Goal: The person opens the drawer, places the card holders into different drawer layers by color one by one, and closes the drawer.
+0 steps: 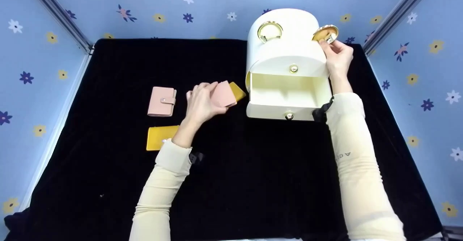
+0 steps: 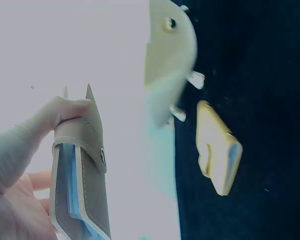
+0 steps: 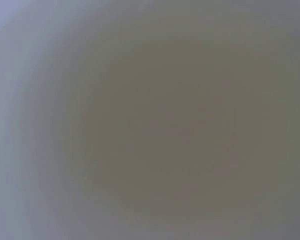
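Note:
My left hand (image 1: 202,101) grips a pink card wallet (image 1: 223,94). In the left wrist view the wallet (image 2: 82,160) shows a snap strap and bluish inner sleeves, with my thumb over its end. A yellow wallet (image 1: 237,91) lies just past it, beside the white storage box (image 1: 285,49). My right hand (image 1: 338,58) pinches the round gold ornament (image 1: 325,34) on the box's right side, thumb at its lower edge. The box's lower drawer (image 1: 285,91) is pulled out and holds nothing visible. The right wrist view is only a brownish blur.
To the left lie a pink snap wallet (image 1: 161,101) and, partly behind my left wrist, another yellow wallet (image 1: 157,138). A second gold ring (image 1: 270,32) tops the box. Gold knobs (image 1: 293,68) mark the drawers. Floral blue panels (image 1: 202,9) border the black cloth (image 1: 249,183).

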{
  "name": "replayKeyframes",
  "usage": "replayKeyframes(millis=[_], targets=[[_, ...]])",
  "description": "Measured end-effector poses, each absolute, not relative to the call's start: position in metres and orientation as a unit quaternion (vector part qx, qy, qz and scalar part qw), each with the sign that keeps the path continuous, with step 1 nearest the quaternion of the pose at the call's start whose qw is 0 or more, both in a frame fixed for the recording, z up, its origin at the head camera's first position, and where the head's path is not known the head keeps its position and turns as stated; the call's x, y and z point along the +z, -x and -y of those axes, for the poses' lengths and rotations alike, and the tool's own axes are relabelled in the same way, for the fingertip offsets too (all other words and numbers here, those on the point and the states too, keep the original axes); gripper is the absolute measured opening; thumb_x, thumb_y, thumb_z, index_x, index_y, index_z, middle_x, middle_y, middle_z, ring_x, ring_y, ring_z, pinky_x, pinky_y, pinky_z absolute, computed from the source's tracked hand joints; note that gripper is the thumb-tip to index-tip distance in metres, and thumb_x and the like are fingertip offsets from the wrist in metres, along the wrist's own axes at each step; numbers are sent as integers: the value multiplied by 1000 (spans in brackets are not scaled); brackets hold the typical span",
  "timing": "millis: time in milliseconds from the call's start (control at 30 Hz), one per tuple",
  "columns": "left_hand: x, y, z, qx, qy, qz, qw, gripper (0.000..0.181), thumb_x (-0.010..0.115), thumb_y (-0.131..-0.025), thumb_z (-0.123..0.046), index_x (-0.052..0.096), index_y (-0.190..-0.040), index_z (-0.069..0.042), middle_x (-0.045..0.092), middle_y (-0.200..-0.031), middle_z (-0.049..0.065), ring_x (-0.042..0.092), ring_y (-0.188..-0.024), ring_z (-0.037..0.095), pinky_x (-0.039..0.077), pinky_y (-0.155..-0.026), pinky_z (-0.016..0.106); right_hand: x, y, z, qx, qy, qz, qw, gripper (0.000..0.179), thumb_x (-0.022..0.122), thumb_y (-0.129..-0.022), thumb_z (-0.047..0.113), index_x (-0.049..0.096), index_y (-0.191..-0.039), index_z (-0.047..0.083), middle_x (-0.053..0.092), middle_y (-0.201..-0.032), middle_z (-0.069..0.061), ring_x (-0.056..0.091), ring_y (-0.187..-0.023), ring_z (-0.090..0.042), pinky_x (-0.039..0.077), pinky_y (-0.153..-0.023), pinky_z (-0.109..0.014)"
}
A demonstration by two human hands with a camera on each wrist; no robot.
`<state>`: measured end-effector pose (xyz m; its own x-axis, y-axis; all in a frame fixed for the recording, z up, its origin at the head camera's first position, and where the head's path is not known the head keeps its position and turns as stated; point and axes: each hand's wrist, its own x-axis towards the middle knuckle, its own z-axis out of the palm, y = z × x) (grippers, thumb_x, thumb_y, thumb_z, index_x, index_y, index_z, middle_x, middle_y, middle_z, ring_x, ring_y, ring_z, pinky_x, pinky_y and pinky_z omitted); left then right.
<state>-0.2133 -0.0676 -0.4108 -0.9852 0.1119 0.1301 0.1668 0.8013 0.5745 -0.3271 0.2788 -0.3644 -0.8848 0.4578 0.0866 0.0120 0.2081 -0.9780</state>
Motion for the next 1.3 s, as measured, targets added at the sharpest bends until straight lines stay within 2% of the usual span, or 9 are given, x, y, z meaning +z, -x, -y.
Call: replayKeyframes(millis=[633,1300], targets=[[-369,220,23,-285,125,950,27,81,77,-57,-33,47,-129,-9,50,-122,8,42,-108,24,27,-88,40,-364,328,-279,611,153,755,183,27,73,-72,25,70,-94,9,65,-73,4,59,-66,-9,45,-62,-19],[-359,235,-36,-262,184,947,-17,79,75,-58,-34,46,-129,-15,48,-124,3,40,-108,19,27,-85,34,-363,326,-279,601,163,762,177,29,73,-73,26,70,-96,10,66,-76,3,59,-68,-9,45,-64,-19]])
